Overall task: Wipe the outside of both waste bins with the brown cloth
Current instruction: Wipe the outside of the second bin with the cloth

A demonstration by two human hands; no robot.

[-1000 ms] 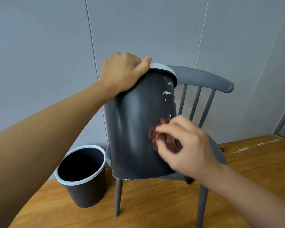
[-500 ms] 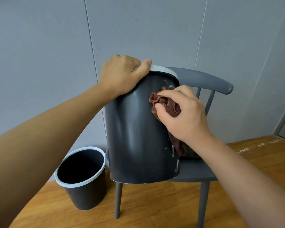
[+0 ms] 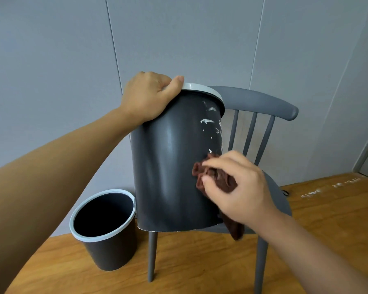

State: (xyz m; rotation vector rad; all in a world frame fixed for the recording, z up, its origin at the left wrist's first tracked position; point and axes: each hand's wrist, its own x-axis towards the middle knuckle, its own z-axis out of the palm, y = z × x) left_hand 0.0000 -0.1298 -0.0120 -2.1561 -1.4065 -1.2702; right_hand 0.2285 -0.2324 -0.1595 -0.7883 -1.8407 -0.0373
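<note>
The dark bin [image 3: 170, 166] stands tilted on the chair [image 3: 272, 196]; white smears [image 3: 207, 121] remain near its rim. The left hand [image 3: 151, 98] grips the rim. The right hand [image 3: 238, 187] pinches the brown cloth [image 3: 212, 177] against the wall. Press firmly and stroke upward through the smears. The second bin [image 3: 104, 230] waits on the floor [image 3: 200, 268].
</note>
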